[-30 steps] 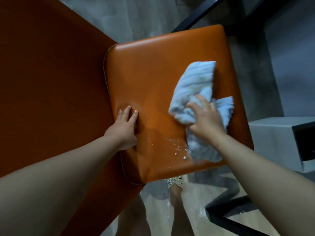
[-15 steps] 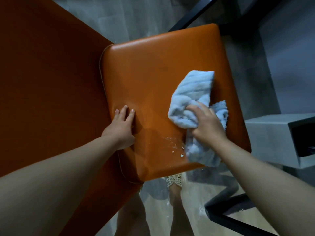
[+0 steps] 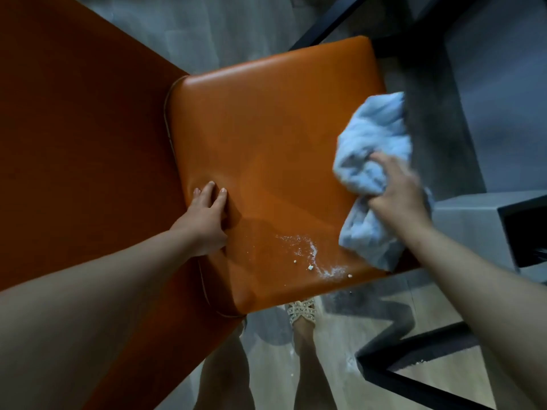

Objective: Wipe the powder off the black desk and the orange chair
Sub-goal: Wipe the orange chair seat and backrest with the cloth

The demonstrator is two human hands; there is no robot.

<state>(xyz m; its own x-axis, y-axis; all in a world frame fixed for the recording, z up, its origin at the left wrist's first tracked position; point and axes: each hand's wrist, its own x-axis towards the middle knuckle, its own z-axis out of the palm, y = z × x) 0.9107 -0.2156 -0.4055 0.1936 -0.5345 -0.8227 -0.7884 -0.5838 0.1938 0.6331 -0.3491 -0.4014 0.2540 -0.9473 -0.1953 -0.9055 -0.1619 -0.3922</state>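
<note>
The right hand gripped a blue cloth at the orange chair edge, left hand lay flat on it — fingers straight, powder near front, grey box beside.

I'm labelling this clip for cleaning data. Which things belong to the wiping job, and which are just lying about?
Job: orange chair; powder on its seat; blue cloth, gripped by the right hand; left hand, pressing the seat.
Lying about: grey box; black frame; sandal.
</note>
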